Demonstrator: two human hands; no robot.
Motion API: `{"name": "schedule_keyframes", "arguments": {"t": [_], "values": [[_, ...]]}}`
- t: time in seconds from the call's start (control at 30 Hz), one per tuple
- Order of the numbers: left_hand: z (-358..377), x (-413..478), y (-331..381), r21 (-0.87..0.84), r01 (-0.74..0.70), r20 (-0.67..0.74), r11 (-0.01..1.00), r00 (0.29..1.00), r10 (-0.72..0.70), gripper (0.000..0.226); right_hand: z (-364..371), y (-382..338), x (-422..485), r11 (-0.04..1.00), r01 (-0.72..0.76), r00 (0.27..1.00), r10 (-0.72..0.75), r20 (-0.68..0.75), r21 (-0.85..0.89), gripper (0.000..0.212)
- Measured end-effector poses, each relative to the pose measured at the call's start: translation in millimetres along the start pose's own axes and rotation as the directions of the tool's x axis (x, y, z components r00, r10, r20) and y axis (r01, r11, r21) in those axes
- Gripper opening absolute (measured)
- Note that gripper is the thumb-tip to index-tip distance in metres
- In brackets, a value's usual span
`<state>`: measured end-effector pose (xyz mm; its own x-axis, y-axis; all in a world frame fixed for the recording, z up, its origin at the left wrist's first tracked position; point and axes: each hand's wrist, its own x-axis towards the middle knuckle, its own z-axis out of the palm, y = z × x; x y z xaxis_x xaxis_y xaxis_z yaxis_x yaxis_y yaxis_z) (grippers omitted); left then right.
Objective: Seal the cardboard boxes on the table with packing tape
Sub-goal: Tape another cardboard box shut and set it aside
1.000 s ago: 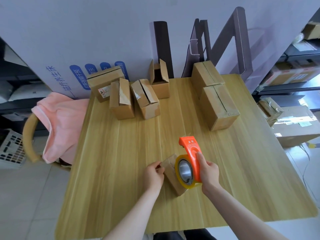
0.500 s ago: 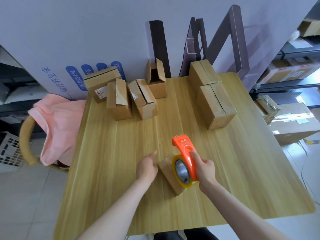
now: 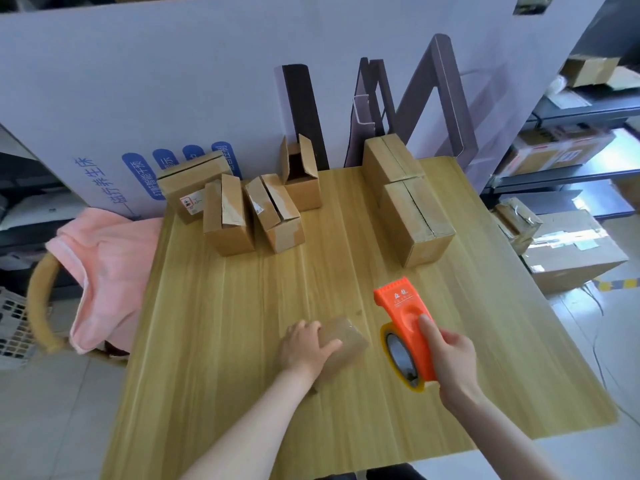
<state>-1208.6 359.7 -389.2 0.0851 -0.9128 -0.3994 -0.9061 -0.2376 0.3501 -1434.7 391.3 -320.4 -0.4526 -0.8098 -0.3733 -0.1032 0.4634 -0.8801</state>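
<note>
The table [image 3: 225, 323] was of pale wood with straight long grain, and it stood against a large white board [image 3: 138, 98] printed with blue signs; metal shelves [image 3: 571, 140] with parcels filled the right side of the room, and a soft pink cloth [image 3: 104, 258] hung over a chair at the left. At the far edge stood four small brown cartons [image 3: 228, 216], one with open flaps, and two bigger cartons [image 3: 415, 220] lay end to end at the right. Near the front edge lay the small box [image 3: 346, 344], a little blurred, with a glossy top. The left hand [image 3: 304, 348] gripped it, thumb across the top. The right hand [image 3: 446, 358] was closed round the orange plastic tape dispenser [image 3: 405, 313], which carried a round yellowish roll [image 3: 398, 368]. Half a second earlier the dispenser lay against the box and the left hand was flat beside it; now the dispenser was held apart, to the right of the box.
</note>
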Motion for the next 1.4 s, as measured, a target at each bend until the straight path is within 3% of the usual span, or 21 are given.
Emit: {"name": "schedule_keyframes", "arguments": {"t": [0.07, 0.2, 0.27, 0.33, 0.4, 0.47, 0.57, 0.8, 1.03, 1.4], "values": [[5, -12, -12, -0.123, 0.148, -0.005, 0.981, 0.989, -0.15, 0.058, 2, -2, -5, 0.998, 0.05, 0.996, -0.047, 0.073, -0.033, 0.047], [-7, -16, -6, -0.344, 0.153, -0.054, 0.926, 0.982, -0.182, 0.053, 6, -13, -14, 0.987, 0.142, 0.975, -0.127, 0.181, -0.074, 0.033], [-30, -17, 9, -0.586, 0.066, -0.105, 0.808, 0.982, -0.156, 0.038, 6, -18, -17, 0.972, 0.205, 0.962, -0.178, 0.209, -0.116, 0.023], [-58, -25, 23, -0.813, -0.028, -0.089, 0.581, 0.993, -0.077, 0.029, 5, -22, -18, 0.95, 0.263, 0.947, -0.222, 0.231, -0.169, 0.019], [-81, -34, 33, -0.875, -0.084, -0.078, 0.477, 0.996, 0.032, 0.026, 6, -25, -19, 0.929, 0.301, 0.937, -0.246, 0.249, -0.214, 0.017], [-95, -41, 41, -0.864, -0.115, -0.081, 0.49, 0.993, 0.09, 0.02, 9, -28, -21, 0.904, 0.338, 0.927, -0.272, 0.258, -0.26, 0.018], [-105, -46, 47, -0.871, -0.113, -0.095, 0.478, 0.994, 0.062, 0.008, 13, -32, -25, 0.874, 0.391, 0.909, -0.318, 0.268, -0.29, 0.014], [-117, -40, 40, -0.895, 0.121, 0.118, 0.43, 0.992, -0.034, 0.013, 16, -38, -31, 0.842, 0.442, 0.886, -0.356, 0.299, -0.309, 0.014], [-135, -19, 38, -0.857, 0.185, 0.213, 0.48, 0.977, 0.002, 0.005, 22, -49, -36, 0.802, 0.446, 0.894, -0.372, 0.252, -0.398, 0.025], [-118, 10, 42, -0.78, 0.202, 0.112, 0.592, 0.976, -0.185, 0.02, 3, -51, -38, 0.757, 0.353, 0.935, -0.262, 0.239, -0.55, 0.038]]}}
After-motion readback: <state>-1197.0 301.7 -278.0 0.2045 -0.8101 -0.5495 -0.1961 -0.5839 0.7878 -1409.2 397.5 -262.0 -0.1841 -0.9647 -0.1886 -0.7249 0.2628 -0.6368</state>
